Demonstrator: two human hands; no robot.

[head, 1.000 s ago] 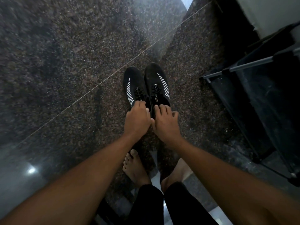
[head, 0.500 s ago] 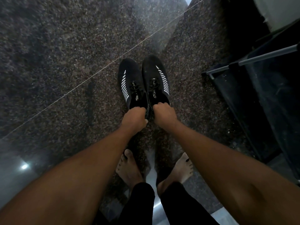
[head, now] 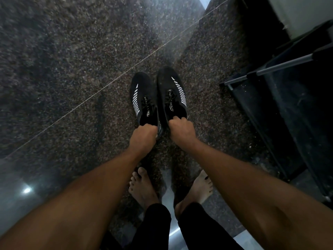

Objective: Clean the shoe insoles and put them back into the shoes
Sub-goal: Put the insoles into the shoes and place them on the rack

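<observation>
Tongue of left shoe [head: 142, 95] — pale lettering, "…OR…" legible; right shoe [head: 169, 87] tongue — "…POR…" (rest blurred).

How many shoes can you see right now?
2. The left shoe is gripped at its heel by the left hand; the right shoe, beside it, is gripped at its heel by the right hand. No others show, though the dark rack may hide some.

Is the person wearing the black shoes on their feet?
No, the bare feet stand on the floor, while the left hand and right hand grip the shoes at their heel ends.
</observation>
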